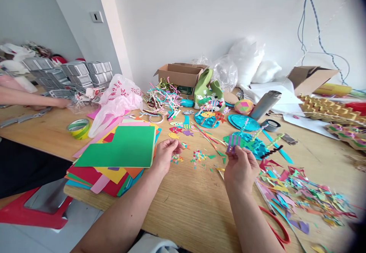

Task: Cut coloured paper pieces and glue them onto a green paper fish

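My right hand (241,165) pinches a green paper fish (238,141) with purple stripes, held over the table. Off to its left, my left hand (168,152) is closed, its fingertips together beside a small colourful paper piece (185,145); whether it grips that piece is hard to tell. Small cut paper fish, among them a red one (175,130) and a purple one (188,132), lie beyond my left hand. Tiny paper dots (199,155) and green scraps lie between the hands. A stack of coloured paper with a green sheet (128,146) on top is left of my left hand.
Red-handled scissors (278,226) and many paper scraps (309,192) lie at the right. Blue plates (244,123), a metal flask (265,105) and a green felt bag (207,92) stand farther back. Yellow tape (78,129) sits left. Another person's arm (31,96) reaches in from the left.
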`<move>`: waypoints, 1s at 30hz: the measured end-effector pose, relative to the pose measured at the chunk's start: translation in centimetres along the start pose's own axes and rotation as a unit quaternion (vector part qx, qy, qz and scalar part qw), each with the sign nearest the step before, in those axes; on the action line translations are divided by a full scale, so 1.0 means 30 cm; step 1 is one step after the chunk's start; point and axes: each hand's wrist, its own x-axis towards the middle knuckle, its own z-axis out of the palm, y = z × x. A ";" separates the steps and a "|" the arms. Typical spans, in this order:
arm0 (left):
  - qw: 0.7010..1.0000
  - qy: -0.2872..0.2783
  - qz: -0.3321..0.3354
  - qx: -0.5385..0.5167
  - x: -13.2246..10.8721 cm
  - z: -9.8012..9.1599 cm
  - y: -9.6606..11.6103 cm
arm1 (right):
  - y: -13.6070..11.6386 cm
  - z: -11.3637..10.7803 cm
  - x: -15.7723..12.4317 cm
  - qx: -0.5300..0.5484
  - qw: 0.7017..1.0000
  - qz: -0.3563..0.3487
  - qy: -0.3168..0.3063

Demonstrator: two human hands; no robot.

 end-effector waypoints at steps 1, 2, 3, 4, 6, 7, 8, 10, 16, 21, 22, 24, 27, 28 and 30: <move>1.000 -0.005 -0.001 0.000 -0.001 0.000 0.000 | -0.001 0.000 0.003 0.002 1.000 0.003 -0.003; 1.000 -0.009 -0.001 -0.003 -0.002 0.002 0.001 | -0.001 0.000 0.003 0.004 1.000 0.009 -0.010; 1.000 -0.011 -0.001 -0.008 -0.004 0.003 0.003 | 0.002 0.002 -0.001 0.004 1.000 0.019 -0.023; 1.000 -0.011 0.001 -0.016 -0.006 0.004 0.004 | 0.006 0.004 -0.008 -0.001 0.999 0.033 -0.043; 0.999 -0.005 0.001 -0.035 -0.009 0.005 0.007 | 0.018 0.010 -0.031 -0.030 0.992 0.070 -0.098; 0.999 -0.001 -0.002 -0.045 -0.009 0.004 0.009 | 0.025 0.014 -0.045 -0.050 0.986 0.093 -0.132; 0.999 0.003 -0.006 -0.052 -0.008 0.004 0.011 | 0.031 0.018 -0.061 -0.071 0.977 0.115 -0.166; 0.998 0.003 -0.016 -0.057 -0.006 0.002 0.014 | 0.040 0.025 -0.090 -0.106 0.954 0.151 -0.235; 0.991 -0.110 -0.080 0.015 -0.023 0.008 0.026 | 0.033 0.037 -0.123 -0.177 0.902 0.166 -0.358; 0.978 -0.165 -0.098 0.084 -0.043 0.013 0.025 | 0.031 0.035 -0.121 -0.212 0.875 0.170 -0.401; 0.977 -0.163 -0.101 0.096 -0.043 0.013 0.023 | 0.032 0.035 -0.122 -0.219 0.871 0.170 -0.406; 0.975 -0.157 -0.106 0.118 -0.042 0.013 0.018 | 0.032 0.035 -0.124 -0.228 0.864 0.170 -0.415; 0.974 -0.151 -0.105 0.135 -0.038 0.013 0.010 | 0.029 0.037 -0.125 -0.229 0.859 0.163 -0.428; 0.974 -0.149 -0.102 0.139 -0.037 0.013 0.008 | 0.028 0.038 -0.125 -0.231 0.858 0.158 -0.430; 0.973 -0.150 -0.090 0.150 -0.037 0.013 0.006 | 0.028 0.037 -0.124 -0.238 0.856 0.156 -0.432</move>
